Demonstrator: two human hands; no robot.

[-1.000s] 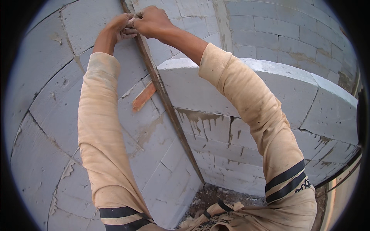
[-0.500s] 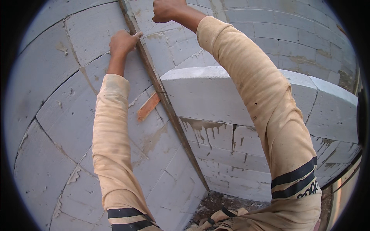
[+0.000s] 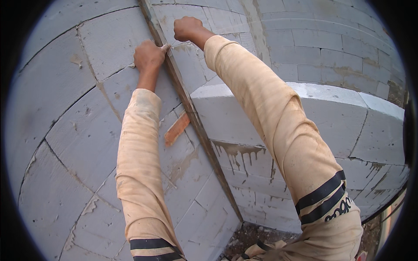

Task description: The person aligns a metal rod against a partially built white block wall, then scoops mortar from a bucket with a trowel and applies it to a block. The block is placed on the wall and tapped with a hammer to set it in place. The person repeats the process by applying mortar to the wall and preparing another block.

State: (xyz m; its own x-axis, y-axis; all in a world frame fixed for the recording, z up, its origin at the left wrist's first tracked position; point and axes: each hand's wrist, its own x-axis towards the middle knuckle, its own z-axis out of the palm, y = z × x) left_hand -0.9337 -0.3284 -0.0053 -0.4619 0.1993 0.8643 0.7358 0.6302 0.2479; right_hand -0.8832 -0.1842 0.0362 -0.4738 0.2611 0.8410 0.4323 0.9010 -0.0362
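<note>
A long, narrow wooden batten (image 3: 191, 111) runs down the pale block wall to the corner at its foot. My left hand (image 3: 149, 55) is closed at the batten's left edge, its thumb against the wood. What its curled fingers hold, if anything, is hidden. To the right of the batten, my right hand (image 3: 189, 29) is raised in a fist, apart from the wood. I cannot make out what is inside it. A short reddish-brown piece of wood (image 3: 177, 129) sticks out to the left of the batten, below my left hand.
A lower wall of white blocks (image 3: 331, 117) meets the batten on the right, with grey mortar drips (image 3: 241, 152) below its top course. Behind it stands another block wall (image 3: 318, 41). Dirt and rubble (image 3: 248, 237) lie at the foot of the corner.
My right hand has come down, its forearm swinging left. The left hand appears slightly lower and further right, as does the whole scene; it stays at the batten.
</note>
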